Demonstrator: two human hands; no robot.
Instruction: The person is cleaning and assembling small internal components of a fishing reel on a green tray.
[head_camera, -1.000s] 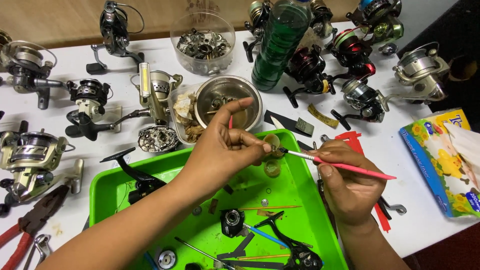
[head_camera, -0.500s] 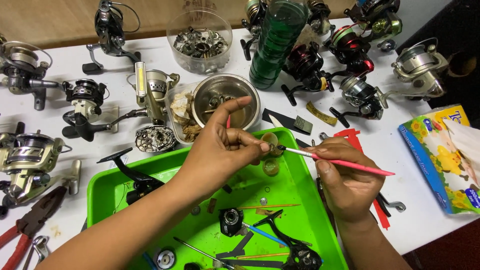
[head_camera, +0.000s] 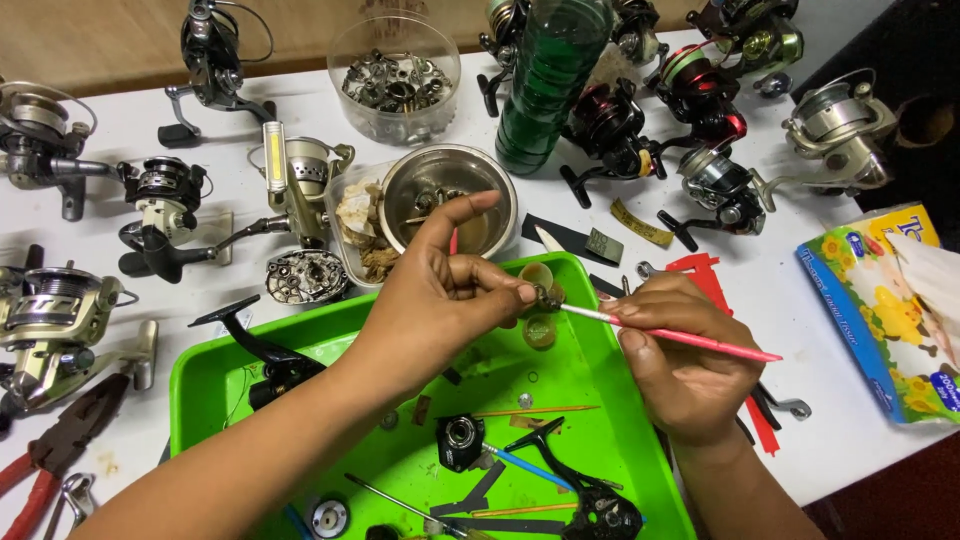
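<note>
Left hand (head_camera: 440, 300) fingers pinch a small metal reel part (head_camera: 547, 296) above the green plastic tray (head_camera: 200, 385), steadying it; right hand (head_camera: 680, 350) fingers pinch a pink-handled brush (head_camera: 680, 337) against it

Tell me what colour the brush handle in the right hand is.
Pink: the thin brush handle in the right hand shows best in the head view.

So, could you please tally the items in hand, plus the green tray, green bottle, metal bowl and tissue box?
Pink brush: 1
Small part: 1
Green tray: 1
Green bottle: 1
Metal bowl: 1
Tissue box: 1
Total: 6
</note>
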